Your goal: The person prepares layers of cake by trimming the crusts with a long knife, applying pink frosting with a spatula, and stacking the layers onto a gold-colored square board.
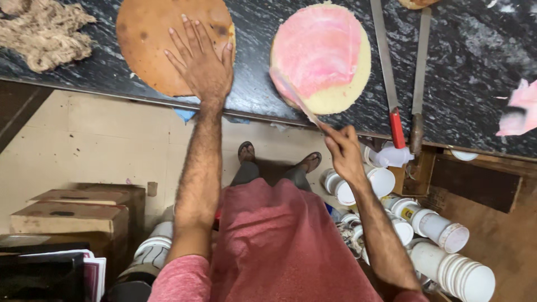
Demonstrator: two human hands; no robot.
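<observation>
Gripping the spatula [299, 102] handle in our closed right hand [342, 151], we lay its blade on the pink-iced cake [320, 56] at the counter [475, 67] edge. Our left hand [200, 64] rests open and flat on the brown cake [151, 39]. Best keep the blade shallow; it runs diagonally, tip up-left.

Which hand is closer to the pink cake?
The right hand. It holds a spatula whose blade lies on the pink cake, just below the cake's near edge. The left hand rests flat on the brown cake, off to the side.
</observation>
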